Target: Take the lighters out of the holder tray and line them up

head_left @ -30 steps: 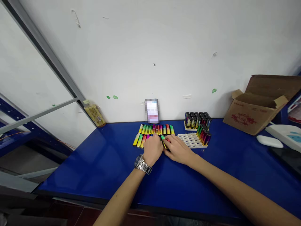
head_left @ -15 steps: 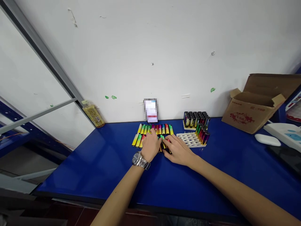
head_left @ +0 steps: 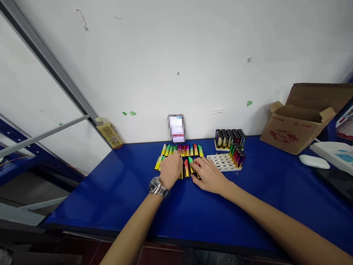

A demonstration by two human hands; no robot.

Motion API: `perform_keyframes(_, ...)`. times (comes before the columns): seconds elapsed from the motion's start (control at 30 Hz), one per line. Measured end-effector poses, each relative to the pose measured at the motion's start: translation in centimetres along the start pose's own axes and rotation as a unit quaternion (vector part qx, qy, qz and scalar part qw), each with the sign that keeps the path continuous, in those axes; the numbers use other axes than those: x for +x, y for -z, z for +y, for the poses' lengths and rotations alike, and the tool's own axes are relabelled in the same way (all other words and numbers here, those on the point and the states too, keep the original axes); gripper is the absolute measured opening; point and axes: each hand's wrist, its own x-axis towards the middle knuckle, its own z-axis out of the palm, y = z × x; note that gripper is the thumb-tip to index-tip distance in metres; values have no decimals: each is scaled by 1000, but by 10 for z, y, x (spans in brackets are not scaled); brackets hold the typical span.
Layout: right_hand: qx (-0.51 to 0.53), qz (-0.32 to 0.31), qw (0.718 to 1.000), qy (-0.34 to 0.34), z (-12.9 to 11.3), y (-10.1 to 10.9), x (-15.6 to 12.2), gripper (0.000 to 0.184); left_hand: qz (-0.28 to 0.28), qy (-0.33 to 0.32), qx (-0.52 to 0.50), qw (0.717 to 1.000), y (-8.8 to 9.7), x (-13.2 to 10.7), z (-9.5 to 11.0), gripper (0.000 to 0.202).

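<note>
Two rows of slim, shiny colour-gradient tubes that look like lighters lie on the blue table, among them a red-and-gold lighter (head_left: pixel 186 168) in the near row. My left hand (head_left: pixel 171 170), with a metal watch at the wrist, is curled over the middle of the near row; its fingertips and anything in them are hidden. My right hand (head_left: pixel 208 175) closes its thumb and fingers around the right end of that row, touching a lighter (head_left: pixel 197 165) with a red end. Beside it lies a white holed tray (head_left: pixel 220 162) with several upright tubes (head_left: pixel 238 157) at its right side.
A second tray packed with upright tubes (head_left: pixel 228 138) stands behind. A phone (head_left: pixel 177 129) leans on the wall. A yellow bottle (head_left: pixel 109 133) is at the left back. To the right are an open cardboard box (head_left: pixel 292 129), a white rounded object (head_left: pixel 314 162) and a white device (head_left: pixel 335 156).
My left hand has shifted left along the near row, uncovering the red-and-gold lighter and its neighbours. My right hand has stayed nearly in place.
</note>
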Motion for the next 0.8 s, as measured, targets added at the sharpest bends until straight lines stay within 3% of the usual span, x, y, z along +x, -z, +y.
perform_keyframes(0.13, 9, 9, 1000, 4, -2, 3, -2, 31, 37, -43, -29, 998, -5, -7, -16, 26)
perform_keyframes(0.3, 36, 11, 999, 13, -8, 4, -3, 44, 128, -202, -75, 968, -23, -34, -41, 28)
perform_keyframes(0.4, 35, -21, 999, -11, -11, 1, -4, 59, 146, -276, -65, 948, -33, -50, -48, 38)
perform_keyframes(0.53, 30, -66, 997, -19, -11, -3, -6, 69, 125, -274, -58, 952, -39, -57, -48, 40)
perform_keyframes(0.8, 24, -78, 997, 4, -16, -2, -2, 63, 82, -260, -153, 950, -46, -56, -44, 44)
